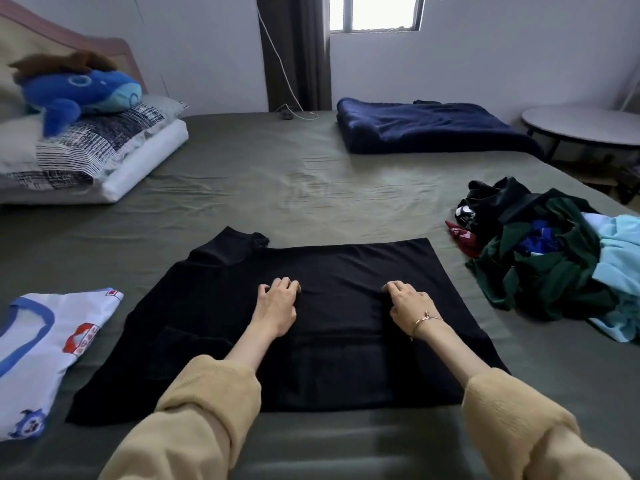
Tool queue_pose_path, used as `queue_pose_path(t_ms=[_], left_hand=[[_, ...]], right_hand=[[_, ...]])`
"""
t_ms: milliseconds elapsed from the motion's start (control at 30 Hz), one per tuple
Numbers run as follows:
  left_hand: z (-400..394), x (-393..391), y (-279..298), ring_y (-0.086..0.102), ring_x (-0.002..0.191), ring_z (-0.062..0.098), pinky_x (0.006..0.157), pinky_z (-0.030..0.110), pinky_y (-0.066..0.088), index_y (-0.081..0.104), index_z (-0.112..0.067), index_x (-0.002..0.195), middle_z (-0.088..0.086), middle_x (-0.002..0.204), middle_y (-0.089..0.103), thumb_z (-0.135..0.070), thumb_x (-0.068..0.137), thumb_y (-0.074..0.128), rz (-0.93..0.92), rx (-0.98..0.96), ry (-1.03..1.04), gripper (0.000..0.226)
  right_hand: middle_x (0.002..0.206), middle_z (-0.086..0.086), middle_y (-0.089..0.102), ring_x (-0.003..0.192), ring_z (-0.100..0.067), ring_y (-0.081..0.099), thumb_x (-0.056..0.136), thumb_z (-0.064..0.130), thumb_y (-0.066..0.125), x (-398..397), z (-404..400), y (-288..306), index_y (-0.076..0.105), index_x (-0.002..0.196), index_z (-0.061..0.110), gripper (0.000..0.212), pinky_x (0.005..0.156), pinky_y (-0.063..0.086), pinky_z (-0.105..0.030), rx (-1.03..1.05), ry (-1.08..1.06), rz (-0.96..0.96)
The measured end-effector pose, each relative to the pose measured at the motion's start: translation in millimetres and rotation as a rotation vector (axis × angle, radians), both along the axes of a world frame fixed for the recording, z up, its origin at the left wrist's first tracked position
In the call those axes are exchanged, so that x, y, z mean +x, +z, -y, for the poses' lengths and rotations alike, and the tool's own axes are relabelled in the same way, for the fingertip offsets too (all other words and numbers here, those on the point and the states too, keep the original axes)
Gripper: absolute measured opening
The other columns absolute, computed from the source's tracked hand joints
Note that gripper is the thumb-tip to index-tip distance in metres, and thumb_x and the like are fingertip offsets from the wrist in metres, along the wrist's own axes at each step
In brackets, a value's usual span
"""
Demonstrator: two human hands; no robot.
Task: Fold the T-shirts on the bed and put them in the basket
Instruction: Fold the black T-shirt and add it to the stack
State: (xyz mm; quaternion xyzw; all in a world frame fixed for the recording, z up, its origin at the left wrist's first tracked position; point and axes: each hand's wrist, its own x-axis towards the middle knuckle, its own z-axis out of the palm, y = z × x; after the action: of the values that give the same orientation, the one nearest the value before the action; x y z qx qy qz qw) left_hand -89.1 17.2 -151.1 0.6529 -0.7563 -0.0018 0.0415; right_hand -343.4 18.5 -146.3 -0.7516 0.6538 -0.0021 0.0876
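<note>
On the bed (277,174), my left hand (277,303) and right hand (408,303) rest, fingers curled, mid black T-shirt (346,271), lying crosswise.

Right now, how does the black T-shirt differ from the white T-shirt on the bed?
The black T-shirt lies in the middle under both hands, left hand and right hand; the white T-shirt lies untouched at the left. The black one is plain; the white one has blue trim and prints. Both lie flat.
</note>
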Motion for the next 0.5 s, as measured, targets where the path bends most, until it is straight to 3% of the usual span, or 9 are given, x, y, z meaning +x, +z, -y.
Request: queue_pose_path(t_ms=[100, 200, 300, 400, 500], left_hand=[[33.6, 8.7, 1.0, 0.045, 0.115, 0.015, 0.102, 0.033, 0.031, 0.048, -0.018, 0.121, -0.002, 0.121, 0.05, -0.007, 0.089, 0.045, 0.025, -0.02, 0.017, 0.035], [73.9, 15.8, 1.3, 0.045, 0.116, 0.016, 0.1, 0.033, 0.033, 0.048, -0.017, 0.12, -0.001, 0.122, 0.05, -0.003, 0.087, 0.046, 0.074, -0.046, 0.042, 0.036], [107.3, 23.5, 0.3, 0.04, 0.126, 0.016, 0.106, 0.035, 0.032, 0.039, -0.015, 0.133, 0.0, 0.134, 0.044, -0.005, 0.088, 0.049, 0.187, -0.05, 0.002, 0.047], [128.9, 36.6, -2.9, 0.023, 0.142, 0.014, 0.117, 0.044, 0.013, 0.023, -0.014, 0.148, 0.0, 0.154, 0.026, -0.007, 0.091, 0.047, 0.237, 0.011, -0.015, 0.062], [135.4, 49.4, -2.8, 0.038, 0.132, 0.014, 0.115, 0.042, 0.017, 0.031, -0.016, 0.144, -0.002, 0.144, 0.039, -0.019, 0.094, 0.038, 0.278, 0.025, 0.016, 0.051]], right_hand=[[0.132, 0.0, 0.041, 0.125, -0.017, 0.037, 0.091, 0.011, 0.042, 0.2, 33.0, -0.3, 0.044, 0.123, 0.018, 0.033, 0.093, 0.038, -0.037, 0.011, -0.044, -0.039], [0.13, 0.0, 0.041, 0.123, -0.018, 0.037, 0.089, 0.007, 0.042, 4.6, 69.9, 0.0, 0.043, 0.122, 0.017, 0.034, 0.091, 0.039, -0.036, -0.032, -0.055, -0.097], [0.147, 0.001, 0.028, 0.131, -0.017, 0.032, 0.088, 0.001, 0.041, 4.4, 109.0, -1.6, 0.032, 0.138, 0.017, 0.053, 0.097, 0.037, -0.038, -0.066, -0.042, -0.101], [0.158, 0.008, 0.008, 0.143, -0.012, 0.016, 0.088, -0.003, 0.04, -1.3, 140.8, -3.9, 0.008, 0.15, 0.018, 0.073, 0.11, 0.025, -0.043, 0.009, 0.008, -0.1], [0.151, 0.002, 0.026, 0.141, -0.013, 0.021, 0.085, 0.001, 0.054, -5.1, 153.8, -9.2, 0.01, 0.15, 0.017, 0.08, 0.115, 0.012, -0.045, -0.037, 0.041, -0.241]])
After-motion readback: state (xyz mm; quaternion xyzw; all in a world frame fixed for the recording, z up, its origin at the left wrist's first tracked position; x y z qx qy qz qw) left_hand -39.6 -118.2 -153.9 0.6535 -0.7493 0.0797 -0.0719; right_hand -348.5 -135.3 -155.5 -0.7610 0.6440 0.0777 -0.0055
